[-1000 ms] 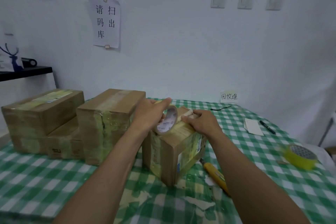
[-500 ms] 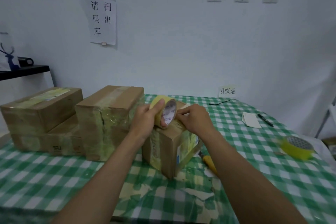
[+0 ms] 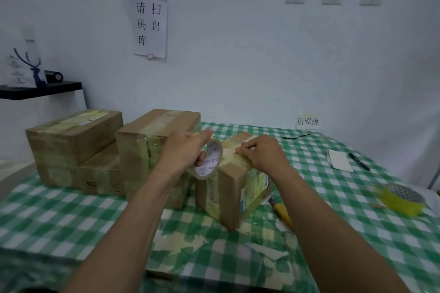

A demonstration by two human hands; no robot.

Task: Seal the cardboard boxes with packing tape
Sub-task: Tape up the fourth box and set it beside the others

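A small cardboard box (image 3: 234, 192) stands in the middle of the green checked table (image 3: 71, 216), its sides wrapped in yellowish tape. My left hand (image 3: 183, 150) grips a tape roll (image 3: 209, 162) at the box's top left edge, fingers through its core. My right hand (image 3: 264, 153) presses flat on the box top, fingertips on the tape strip beside the roll. Two taller taped boxes stand to the left: one (image 3: 147, 147) right behind my left hand, another (image 3: 71, 135) stacked on a lower box (image 3: 100, 173).
A second yellow tape roll (image 3: 402, 197) lies at the right. A yellow-handled cutter (image 3: 282, 213) rests beside the small box. A white card (image 3: 339, 159) and a black pen (image 3: 359, 161) lie at the far right. Tape scraps (image 3: 190, 245) stick to the cloth near me.
The roll has come down from the box top to its left edge, drawing tape across the top. My right hand has flattened onto the box top. The camera tilted slightly.
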